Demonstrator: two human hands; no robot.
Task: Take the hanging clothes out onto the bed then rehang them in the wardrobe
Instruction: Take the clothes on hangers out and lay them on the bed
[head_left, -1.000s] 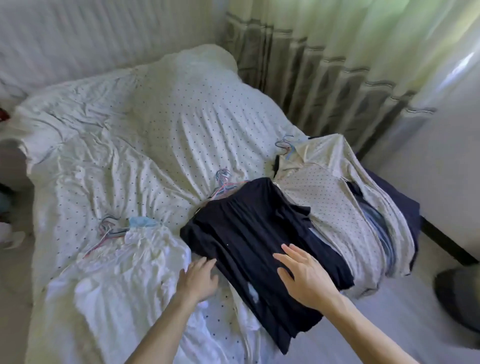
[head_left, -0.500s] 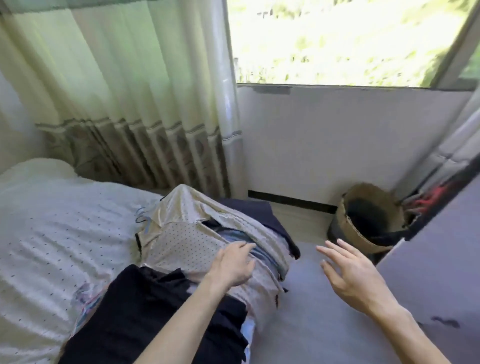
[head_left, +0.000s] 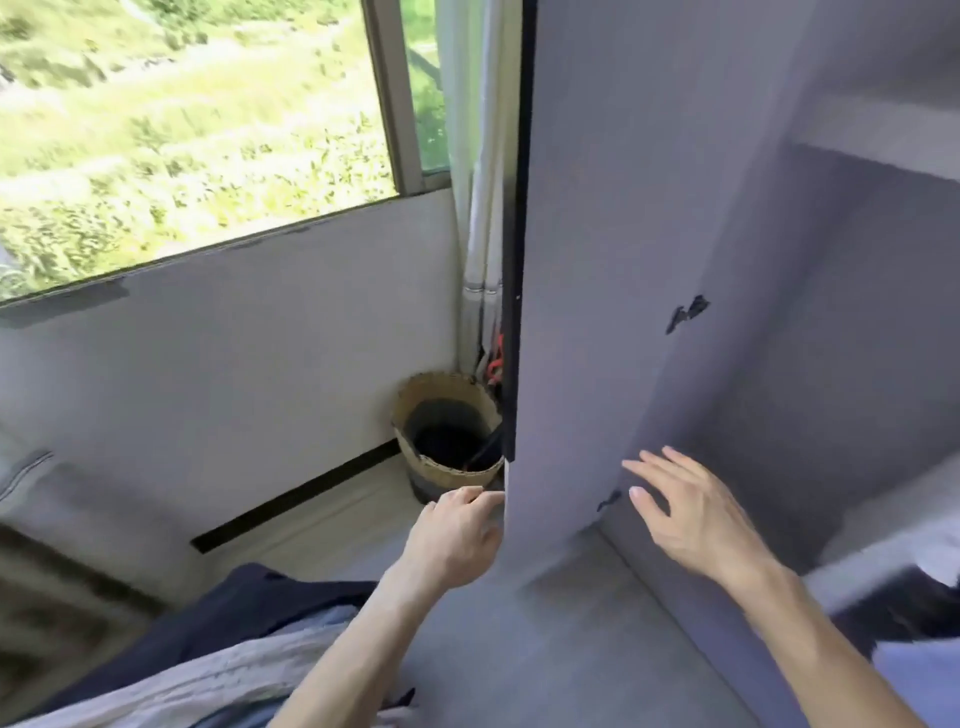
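Grips the free edge of the wardrobe door (head_left: 597, 260) with the left hand (head_left: 457, 535): fingers (head_left: 470, 496) curled close together round that edge, tips hidden behind the panel. Holds the right hand (head_left: 696, 514) up just to the right of them, before the door's inner face, with fingers (head_left: 670, 462) straight and spread apart and nothing in them; cannot tell whether the tips touch the panel. Shows a small dark hinge (head_left: 608, 500) just left of the right fingertips and a second one (head_left: 687, 313) well above them.

Leaves the clothes (head_left: 244, 613) well below and to the left of the left fingers, under that forearm: a dark navy garment farther off, a pale grey one nearer, with whatever lies beneath them out of frame. Opens on the wardrobe (head_left: 857, 364) to the right of the right fingers, a pale shelf (head_left: 883, 150) high above them.

Finds a woven basket (head_left: 415, 405) on the floor (head_left: 545, 649) just beyond the left fingers, partly hidden by the door's edge, grey pipes (head_left: 480, 208) rising in the corner over it, and a window (head_left: 182, 130) far up to the left.
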